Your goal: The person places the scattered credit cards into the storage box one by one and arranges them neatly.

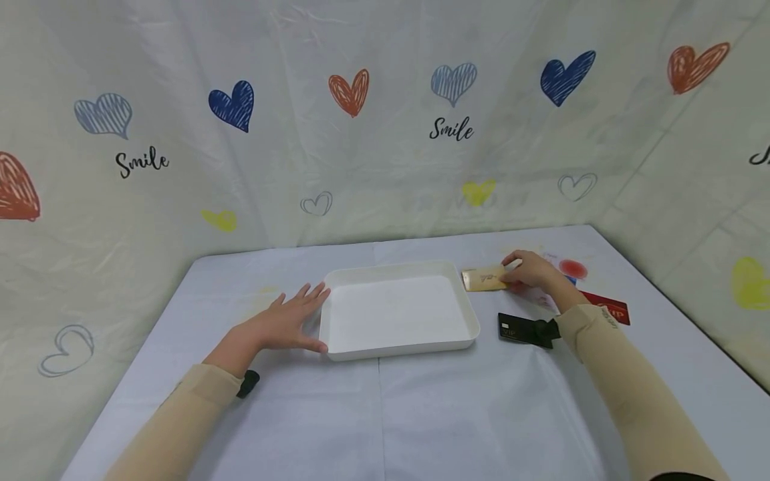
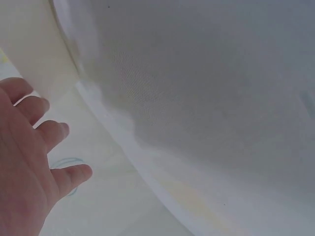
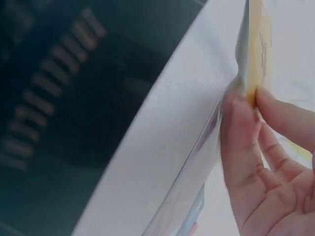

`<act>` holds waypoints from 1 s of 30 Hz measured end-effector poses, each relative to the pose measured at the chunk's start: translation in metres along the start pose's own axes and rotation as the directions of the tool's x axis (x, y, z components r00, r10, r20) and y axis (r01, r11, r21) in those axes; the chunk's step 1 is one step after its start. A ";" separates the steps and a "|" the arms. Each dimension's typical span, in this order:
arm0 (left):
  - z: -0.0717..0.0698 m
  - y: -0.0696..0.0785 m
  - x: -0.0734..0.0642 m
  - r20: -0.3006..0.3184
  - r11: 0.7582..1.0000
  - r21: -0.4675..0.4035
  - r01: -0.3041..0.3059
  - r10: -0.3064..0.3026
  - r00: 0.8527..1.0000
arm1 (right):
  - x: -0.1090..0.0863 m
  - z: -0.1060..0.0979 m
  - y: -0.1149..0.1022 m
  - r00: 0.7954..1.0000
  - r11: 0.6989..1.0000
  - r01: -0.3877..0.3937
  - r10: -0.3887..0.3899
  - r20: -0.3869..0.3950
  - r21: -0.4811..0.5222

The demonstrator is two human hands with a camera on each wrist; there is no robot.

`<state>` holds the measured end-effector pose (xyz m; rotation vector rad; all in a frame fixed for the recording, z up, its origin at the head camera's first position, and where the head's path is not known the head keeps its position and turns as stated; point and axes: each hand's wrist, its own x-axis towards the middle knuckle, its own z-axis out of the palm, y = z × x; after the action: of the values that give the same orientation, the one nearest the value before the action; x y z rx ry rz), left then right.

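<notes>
A white rectangular tray [image 1: 391,351] lies on the table with only its bare floor showing inside. My left hand [image 1: 291,324], fingers and thumb spread, is at the tray's left rim; in the left wrist view the left hand [image 2: 24,162] has its fingers loosely extended. To the right of the tray, my right hand [image 1: 532,270] pinches a gold card [image 1: 480,280] by its right end. The right wrist view shows the thumb and a finger of the right hand [image 3: 270,162] closing on the edge of the gold card [image 3: 261,49].
A black VIP card [image 1: 516,327] lies nearer me, partly covered by the dark wrist strap. Under and beyond the right forearm are a red VIP card [image 1: 610,308], a sliver of blue [image 1: 571,280] and a red oval [image 1: 573,269]. A heart-printed cloth [image 1: 391,160] hangs behind the table.
</notes>
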<state>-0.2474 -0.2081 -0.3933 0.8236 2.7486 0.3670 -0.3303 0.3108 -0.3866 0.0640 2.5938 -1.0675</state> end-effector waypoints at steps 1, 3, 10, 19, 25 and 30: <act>0.000 0.000 0.000 0.000 1.000 -0.001 0.000 0.000 1.000 | -0.001 0.000 0.000 1.000 1.000 0.003 -0.003 0.006 0.030; 0.000 0.000 -0.001 0.000 1.000 -0.002 0.001 -0.001 1.000 | -0.004 0.000 0.002 1.000 0.995 0.001 -0.003 0.024 0.104; -0.002 0.003 0.001 0.011 1.000 0.004 0.009 -0.009 1.000 | -0.009 -0.002 0.007 0.997 0.960 -0.011 -0.011 0.078 0.281; -0.004 0.005 0.001 0.019 1.000 -0.007 0.028 -0.028 0.999 | -0.012 -0.007 0.009 0.999 0.948 0.007 -0.021 0.042 0.319; -0.005 0.006 0.000 0.013 1.000 -0.016 0.025 -0.025 1.000 | -0.014 -0.011 0.008 0.999 0.911 0.025 -0.037 0.021 0.412; -0.004 0.005 -0.001 0.009 1.000 -0.021 0.023 -0.023 1.000 | -0.018 -0.011 0.004 1.000 0.877 0.018 -0.022 0.002 0.481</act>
<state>-0.2458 -0.2052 -0.3882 0.7864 2.7389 0.3858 -0.3163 0.3230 -0.3763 0.1505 2.2611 -1.6930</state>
